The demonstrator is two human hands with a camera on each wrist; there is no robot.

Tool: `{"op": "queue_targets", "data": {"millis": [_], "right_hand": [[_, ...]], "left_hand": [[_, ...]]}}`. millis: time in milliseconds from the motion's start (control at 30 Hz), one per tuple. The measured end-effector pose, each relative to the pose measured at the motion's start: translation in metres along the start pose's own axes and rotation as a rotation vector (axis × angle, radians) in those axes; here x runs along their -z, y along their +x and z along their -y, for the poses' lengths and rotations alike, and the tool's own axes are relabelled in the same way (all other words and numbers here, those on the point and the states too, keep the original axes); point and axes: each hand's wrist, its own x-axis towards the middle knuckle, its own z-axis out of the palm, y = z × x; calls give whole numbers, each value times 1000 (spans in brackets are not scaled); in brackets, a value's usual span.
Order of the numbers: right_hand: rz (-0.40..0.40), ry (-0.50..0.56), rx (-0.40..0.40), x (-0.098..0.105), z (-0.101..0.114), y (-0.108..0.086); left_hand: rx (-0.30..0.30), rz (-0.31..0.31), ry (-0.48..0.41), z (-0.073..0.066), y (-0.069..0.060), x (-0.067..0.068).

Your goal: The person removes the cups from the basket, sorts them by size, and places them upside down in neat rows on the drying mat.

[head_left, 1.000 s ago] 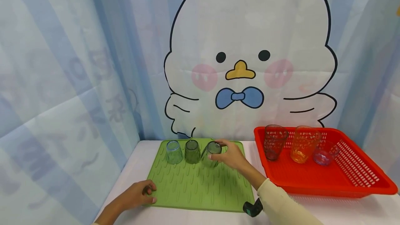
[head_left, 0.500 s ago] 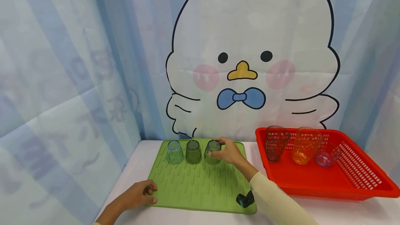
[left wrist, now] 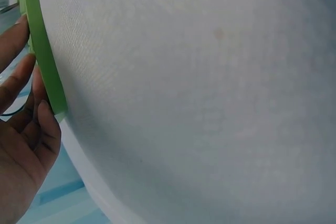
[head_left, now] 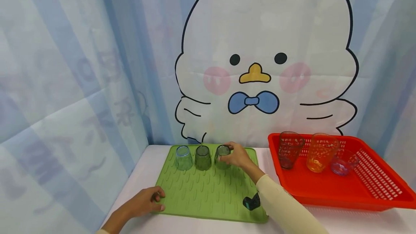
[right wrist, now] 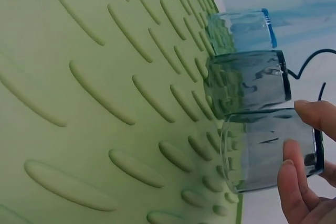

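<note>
My right hand (head_left: pixel 236 155) grips a clear grey glass (right wrist: pixel 262 156) between thumb and fingers, near its upper end. That glass stands upside down on the green ribbed mat (head_left: pixel 208 194), last in a row along the mat's far side. Left of it are a darker grey-green glass (head_left: pixel 203 159) and a pale blue glass (head_left: pixel 184 159), also upside down. At the mat's near left corner, my left hand (head_left: pixel 144 200) rests with loosely bent fingers (left wrist: pixel 21 77) touching the mat's edge; it holds no glass.
A red perforated basket (head_left: pixel 325 192) stands right of the mat. Inside are a tall grey-looking glass (head_left: pixel 290 151), an orange glass (head_left: pixel 320 156) and a low purple-tinted glass (head_left: pixel 342 163). A patterned curtain (head_left: pixel 260 28) hangs behind the white tabletop (head_left: pixel 139 172).
The grey glass was tilted in my right hand one second ago; it now stands straight on the mat, in line with the other two. My left hand has stayed at the mat's corner.
</note>
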Motion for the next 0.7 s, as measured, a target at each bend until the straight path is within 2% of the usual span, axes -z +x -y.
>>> {"op": "queue_targets", "data": {"millis": [400, 700], "right_hand": [[23, 56, 8, -4, -9, 5], [35, 56, 11, -5, -12, 7]], "left_hand": [[22, 10, -16, -1, 0, 0], [31, 2, -8, 0, 1, -1]]}}
